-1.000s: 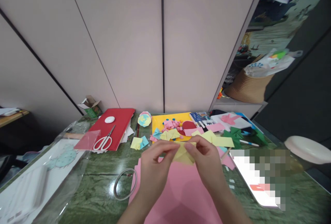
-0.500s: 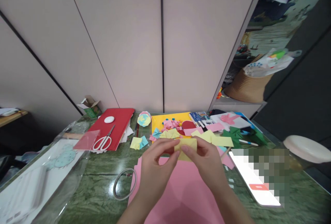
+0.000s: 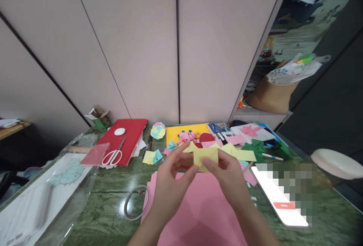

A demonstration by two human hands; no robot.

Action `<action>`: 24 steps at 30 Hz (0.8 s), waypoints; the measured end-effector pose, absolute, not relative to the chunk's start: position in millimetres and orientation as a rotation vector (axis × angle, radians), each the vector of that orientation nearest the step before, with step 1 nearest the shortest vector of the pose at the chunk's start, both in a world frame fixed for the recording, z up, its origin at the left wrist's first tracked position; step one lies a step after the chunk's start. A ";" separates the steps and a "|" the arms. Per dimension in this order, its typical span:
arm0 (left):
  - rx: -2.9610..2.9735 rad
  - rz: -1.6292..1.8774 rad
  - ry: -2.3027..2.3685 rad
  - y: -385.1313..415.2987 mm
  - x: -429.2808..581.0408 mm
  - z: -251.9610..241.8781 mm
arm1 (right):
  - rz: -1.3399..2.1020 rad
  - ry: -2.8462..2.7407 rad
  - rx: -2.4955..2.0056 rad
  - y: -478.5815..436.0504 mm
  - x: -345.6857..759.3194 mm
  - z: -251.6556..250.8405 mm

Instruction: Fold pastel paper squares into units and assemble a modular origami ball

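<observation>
A small folded piece of yellow paper [image 3: 202, 155] is held up over a stack of pink paper [image 3: 202, 200]. My right hand [image 3: 227, 172] pinches it, thumb across the front and fingers behind its right side. My left hand [image 3: 172, 178] is at the paper's left edge with its thumb and fingers apart. Its thumb tip is by the lower left corner; whether it touches the paper I cannot tell. A grey ring-shaped roll of tape [image 3: 125, 204] lies to the left, partly on the pink stack.
Scissors [image 3: 112, 157] rest on the red folder [image 3: 129, 132] at the back left. Pink, yellow and green paper pieces [image 3: 255, 145] crowd the back right. A lit phone or tablet [image 3: 279, 196] lies on the right. A clear plastic sleeve [image 3: 73, 208] covers the left side.
My left index finger has lifted off the yellow paper and the left fingers have spread. The paper has turned its face more toward me, still in my right hand.
</observation>
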State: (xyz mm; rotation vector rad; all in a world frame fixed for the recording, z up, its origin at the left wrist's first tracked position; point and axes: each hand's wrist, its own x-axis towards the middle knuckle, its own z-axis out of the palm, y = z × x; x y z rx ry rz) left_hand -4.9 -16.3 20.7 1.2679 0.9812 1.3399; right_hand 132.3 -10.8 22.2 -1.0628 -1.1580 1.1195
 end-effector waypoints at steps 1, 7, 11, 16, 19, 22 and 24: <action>1.256 1.327 0.983 -16.0 -5.0 21.4 | 1.108 -1.148 -1.070 -10.7 131.8 21.7; 1.224 1.287 1.016 -12.0 -4.8 20.1 | 1.103 -1.179 -1.098 -12.2 132.7 22.3; 1.226 1.290 1.036 -12.0 -4.2 19.4 | 1.120 -1.161 -1.070 -12.1 132.2 21.1; 1.212 1.299 1.078 -13.9 -3.1 20.4 | 1.117 -1.140 -1.066 -12.5 130.7 18.9; 1.202 1.317 1.093 -14.6 -2.1 19.7 | 1.103 -1.120 -1.072 -13.3 129.3 18.7; 1.209 1.338 1.076 -15.0 -1.0 17.6 | 1.090 -1.114 -1.080 -13.9 127.6 19.4; 1.231 1.353 1.061 -15.3 -0.9 16.5 | 1.097 -1.116 -1.079 -14.3 126.7 20.3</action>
